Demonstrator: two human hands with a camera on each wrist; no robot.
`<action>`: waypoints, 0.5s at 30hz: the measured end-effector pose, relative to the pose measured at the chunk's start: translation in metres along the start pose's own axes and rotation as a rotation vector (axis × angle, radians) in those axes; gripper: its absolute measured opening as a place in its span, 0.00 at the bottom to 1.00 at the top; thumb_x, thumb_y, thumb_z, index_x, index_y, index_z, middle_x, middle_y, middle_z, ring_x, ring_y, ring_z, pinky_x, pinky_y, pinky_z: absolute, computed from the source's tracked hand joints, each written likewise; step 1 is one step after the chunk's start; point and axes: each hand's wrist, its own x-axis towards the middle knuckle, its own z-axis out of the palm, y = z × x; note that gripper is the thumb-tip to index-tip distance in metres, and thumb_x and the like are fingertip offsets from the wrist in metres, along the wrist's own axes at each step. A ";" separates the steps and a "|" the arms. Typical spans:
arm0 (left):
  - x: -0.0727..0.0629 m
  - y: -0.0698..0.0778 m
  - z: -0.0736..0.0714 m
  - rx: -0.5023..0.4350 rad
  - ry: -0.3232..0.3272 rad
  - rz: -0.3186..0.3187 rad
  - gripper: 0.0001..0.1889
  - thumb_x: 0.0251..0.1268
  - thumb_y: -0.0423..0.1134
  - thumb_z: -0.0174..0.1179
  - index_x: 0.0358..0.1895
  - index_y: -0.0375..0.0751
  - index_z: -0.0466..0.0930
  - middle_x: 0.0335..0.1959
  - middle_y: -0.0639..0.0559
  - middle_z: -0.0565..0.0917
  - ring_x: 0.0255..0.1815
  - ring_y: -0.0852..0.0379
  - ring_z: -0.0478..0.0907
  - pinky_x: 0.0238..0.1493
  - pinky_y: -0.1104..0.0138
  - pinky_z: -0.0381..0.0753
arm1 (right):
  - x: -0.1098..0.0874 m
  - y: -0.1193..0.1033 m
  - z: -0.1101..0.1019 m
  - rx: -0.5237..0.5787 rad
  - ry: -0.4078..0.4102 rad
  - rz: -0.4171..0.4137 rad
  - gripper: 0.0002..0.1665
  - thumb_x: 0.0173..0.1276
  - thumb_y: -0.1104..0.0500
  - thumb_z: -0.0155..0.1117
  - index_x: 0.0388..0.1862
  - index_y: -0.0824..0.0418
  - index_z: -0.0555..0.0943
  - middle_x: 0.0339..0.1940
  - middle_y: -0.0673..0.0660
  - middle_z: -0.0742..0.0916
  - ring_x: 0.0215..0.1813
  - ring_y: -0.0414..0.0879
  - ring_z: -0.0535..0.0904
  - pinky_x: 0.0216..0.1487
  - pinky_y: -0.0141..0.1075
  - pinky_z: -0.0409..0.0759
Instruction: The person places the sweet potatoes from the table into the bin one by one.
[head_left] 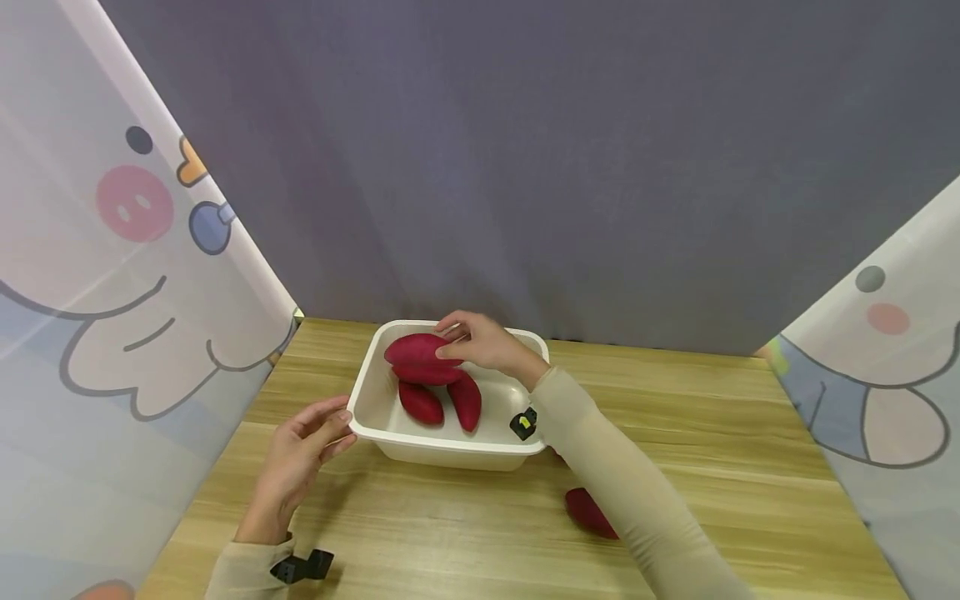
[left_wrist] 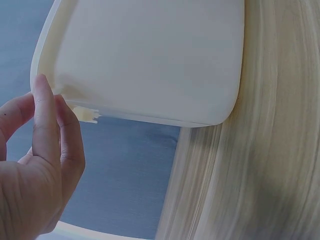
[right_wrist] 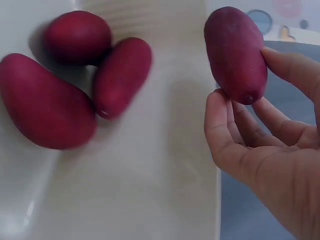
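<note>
My right hand (head_left: 487,343) pinches a red-skinned sweet potato (right_wrist: 235,57) between thumb and fingers. It is held over the back left of a white plastic tub (head_left: 450,442). Lower down inside the tub lie three more sweet potatoes, one (right_wrist: 122,77) touching the larger one (right_wrist: 45,102) and the rounder one (right_wrist: 77,37). With thumb and fingers, my left hand (head_left: 300,450) grips the tub's rim at its front left corner. In the left wrist view the tub's outer wall (left_wrist: 150,60) hides what is inside.
On the wooden table (head_left: 420,525), another sweet potato (head_left: 588,512) lies front right of the tub, partly behind my right sleeve (head_left: 630,483). A dark red bit of one shows by the tub's right front corner. A grey curtain (head_left: 525,167) hangs behind the table.
</note>
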 end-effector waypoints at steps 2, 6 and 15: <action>0.000 0.000 0.001 0.003 0.001 -0.003 0.18 0.72 0.31 0.62 0.61 0.28 0.77 0.45 0.47 0.81 0.44 0.54 0.84 0.50 0.63 0.87 | 0.001 0.004 0.005 -0.015 -0.022 0.016 0.23 0.64 0.64 0.72 0.57 0.66 0.79 0.49 0.59 0.86 0.53 0.48 0.82 0.52 0.34 0.84; 0.001 0.000 0.002 0.002 -0.001 -0.001 0.18 0.72 0.31 0.62 0.61 0.28 0.77 0.46 0.47 0.81 0.44 0.54 0.84 0.50 0.63 0.87 | 0.000 0.006 0.010 -0.035 -0.037 0.024 0.22 0.64 0.64 0.71 0.57 0.66 0.79 0.49 0.59 0.86 0.53 0.48 0.82 0.53 0.34 0.83; 0.001 -0.001 0.002 -0.013 -0.011 0.003 0.16 0.72 0.29 0.61 0.60 0.29 0.78 0.45 0.47 0.81 0.43 0.54 0.84 0.50 0.64 0.87 | -0.002 0.007 0.009 0.040 -0.052 0.044 0.23 0.68 0.64 0.66 0.60 0.72 0.76 0.43 0.58 0.88 0.49 0.56 0.82 0.50 0.46 0.86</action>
